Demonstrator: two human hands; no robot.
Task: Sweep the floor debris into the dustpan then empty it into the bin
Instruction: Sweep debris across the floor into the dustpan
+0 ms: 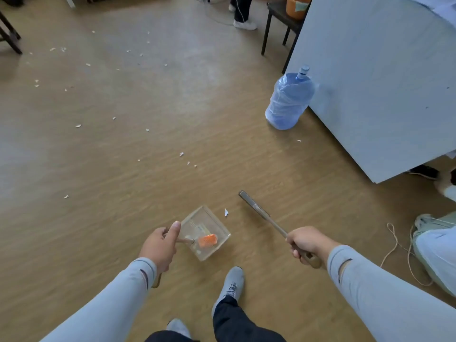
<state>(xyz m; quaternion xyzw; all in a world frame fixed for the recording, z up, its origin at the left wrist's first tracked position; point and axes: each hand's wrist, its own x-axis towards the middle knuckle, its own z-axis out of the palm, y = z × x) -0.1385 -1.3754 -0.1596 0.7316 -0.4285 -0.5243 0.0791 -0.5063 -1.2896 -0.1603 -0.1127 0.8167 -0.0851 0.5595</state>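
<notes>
A clear plastic dustpan [209, 220] sits low over the wooden floor ahead of my feet, with an orange scrap [207, 240] and pale bits inside. My left hand [161, 246] grips its thin upright handle, thumb pointing up. My right hand [304, 243] grips the handle of a broom [261, 215] that slants forward and left, its narrow head just right of the pan. A white paper scrap [226, 212] lies between the pan and the broom head. Small white debris [181, 154] is scattered across the floor further ahead. No bin is in view.
A blue water jug [288, 99] stands against a large grey cabinet [375, 82] on the right. A person's legs [243, 13] and a dark stool [278, 23] are at the far end. Another person's shoe [429, 224] and a cord [397, 248] lie at right.
</notes>
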